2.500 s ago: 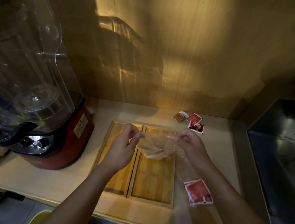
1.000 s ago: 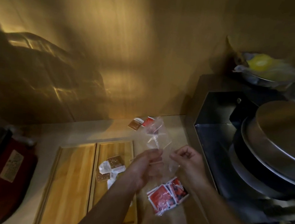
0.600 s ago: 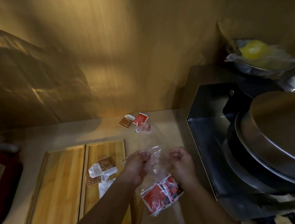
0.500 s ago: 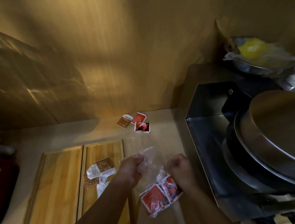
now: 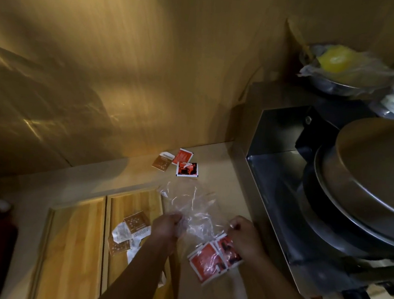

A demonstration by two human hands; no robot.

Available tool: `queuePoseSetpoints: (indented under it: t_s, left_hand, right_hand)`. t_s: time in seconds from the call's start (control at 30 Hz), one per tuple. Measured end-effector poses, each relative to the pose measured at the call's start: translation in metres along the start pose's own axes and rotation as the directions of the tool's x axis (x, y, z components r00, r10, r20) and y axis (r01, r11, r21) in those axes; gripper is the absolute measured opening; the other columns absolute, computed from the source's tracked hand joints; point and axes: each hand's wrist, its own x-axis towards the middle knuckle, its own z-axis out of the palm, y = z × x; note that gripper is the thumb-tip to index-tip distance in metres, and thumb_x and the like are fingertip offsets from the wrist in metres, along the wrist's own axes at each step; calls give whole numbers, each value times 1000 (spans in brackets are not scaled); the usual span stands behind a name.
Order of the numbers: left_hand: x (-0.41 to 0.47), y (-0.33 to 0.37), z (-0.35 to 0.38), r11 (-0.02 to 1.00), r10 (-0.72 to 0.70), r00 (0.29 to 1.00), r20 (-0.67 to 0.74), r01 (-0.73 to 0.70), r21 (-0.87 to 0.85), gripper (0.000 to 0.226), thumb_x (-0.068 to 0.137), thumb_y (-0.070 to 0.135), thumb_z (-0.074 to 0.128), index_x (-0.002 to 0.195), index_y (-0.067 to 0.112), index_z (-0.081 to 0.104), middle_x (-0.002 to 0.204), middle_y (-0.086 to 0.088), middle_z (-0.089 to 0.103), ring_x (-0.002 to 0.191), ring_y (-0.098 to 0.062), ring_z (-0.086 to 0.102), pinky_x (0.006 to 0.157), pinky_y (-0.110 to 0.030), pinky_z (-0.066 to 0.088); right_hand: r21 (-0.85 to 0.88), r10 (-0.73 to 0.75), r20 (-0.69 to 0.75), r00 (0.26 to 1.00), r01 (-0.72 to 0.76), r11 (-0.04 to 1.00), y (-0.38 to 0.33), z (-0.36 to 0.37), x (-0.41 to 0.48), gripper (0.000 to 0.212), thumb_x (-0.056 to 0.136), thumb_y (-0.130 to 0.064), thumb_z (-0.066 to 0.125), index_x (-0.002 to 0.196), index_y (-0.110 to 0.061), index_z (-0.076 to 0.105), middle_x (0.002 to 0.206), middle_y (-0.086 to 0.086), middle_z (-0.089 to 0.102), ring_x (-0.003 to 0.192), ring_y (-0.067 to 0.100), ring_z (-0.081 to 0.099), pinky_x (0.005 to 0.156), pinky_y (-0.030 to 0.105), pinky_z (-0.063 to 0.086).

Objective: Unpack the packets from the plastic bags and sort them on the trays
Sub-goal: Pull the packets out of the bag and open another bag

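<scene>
Head view, looking down: my left hand (image 5: 166, 228) and right hand (image 5: 242, 235) both pinch a crumpled clear plastic bag (image 5: 190, 207) over the pale counter (image 5: 213, 190) — red packets (image 5: 213, 259) just below, brown-and-white packets (image 5: 130, 232) on the right wooden tray (image 5: 136, 201).

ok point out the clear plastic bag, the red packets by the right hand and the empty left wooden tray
clear plastic bag (image 5: 190, 207): head view, on its crinkled middle
red packets (image 5: 206, 261): head view, on the front red packet's face
empty left wooden tray (image 5: 74, 246): head view, on its bare floor
</scene>
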Motion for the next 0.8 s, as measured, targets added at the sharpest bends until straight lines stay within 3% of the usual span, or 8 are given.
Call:
queuePoseSetpoints:
  t_s: [0.2, 0.3, 0.4, 0.43, 0.53, 0.6, 0.67, 0.8]
  left_hand:
    - [1, -3, 2, 980, 73, 989, -126, -48, 193, 15, 88, 8, 56, 74, 7, 59, 72, -7, 57, 61, -18, 54, 54, -30, 48]
    - [-1, -3, 5, 954, 148, 975, -166, -97, 284, 12, 88, 11, 55, 97, 7, 63, 84, -6, 63, 66, -15, 56, 50, -21, 51]
    - [-6, -5, 6, 865, 195, 965, -176, -84, 495, 25, 92, 13, 47, 111, 11, 63, 101, -3, 66, 94, -19, 64, 80, -28, 50]
    - [-3, -8, 5, 895, 210, 962, -174, -118, 430, 26, 89, 11, 50, 111, 7, 63, 99, -3, 65, 95, -22, 64, 81, -32, 50]
    - [-5, -11, 12, 906, 294, 916, -273, -177, 385, 39, 77, 5, 60, 114, -5, 53, 105, -21, 64, 90, -34, 62, 71, -37, 53]
    - [-14, -7, 15, 821, 480, 834, -273, -317, 474, 48, 76, 12, 64, 119, -3, 49, 116, -20, 59, 101, -35, 58, 87, -46, 52]
    - [-29, 0, 16, 750, 607, 765, -214, -462, 474, 45, 84, 19, 62, 123, 2, 48, 121, -13, 53, 110, -30, 53, 97, -49, 46]
    - [-47, 9, 15, 867, 454, 881, 133, -471, 162, 45, 86, 42, 57, 116, 8, 56, 117, -13, 63, 110, -29, 59, 97, -44, 46]
  right_hand:
    - [-36, -141, -65, 988, 139, 990, -19, -21, -11, 19, 92, -17, 46, 74, -17, 48, 74, 1, 58, 67, 12, 57, 57, 27, 43]
    - [-79, -256, -104, 961, 248, 965, -35, -30, -20, 14, 91, -13, 47, 77, -12, 46, 72, 2, 53, 67, 12, 52, 55, 21, 37]
    - [-133, -363, -159, 918, 344, 930, -49, -40, -27, 17, 90, -14, 50, 74, -18, 47, 67, -4, 54, 65, 14, 56, 52, 15, 38]
    - [-147, -394, -167, 904, 372, 917, -53, -43, -30, 16, 90, -14, 51, 74, -19, 49, 67, -4, 57, 65, 14, 57, 53, 14, 41]
    - [-140, -456, -155, 876, 438, 888, -70, -52, -41, 9, 90, -16, 52, 83, -10, 54, 80, 9, 65, 75, 21, 63, 69, 33, 51]
    - [-107, -482, -148, 864, 470, 876, -81, -56, -48, 10, 90, -17, 51, 86, -8, 55, 86, 11, 66, 81, 23, 63, 74, 41, 52]
    - [-32, -489, -129, 863, 489, 872, -89, -57, -54, 9, 90, -18, 52, 85, -10, 55, 88, 11, 65, 82, 23, 64, 75, 43, 53]
    - [122, -492, -79, 867, 498, 858, -98, -52, -59, 9, 88, -16, 55, 84, -9, 55, 89, 14, 65, 81, 26, 65, 73, 42, 54]
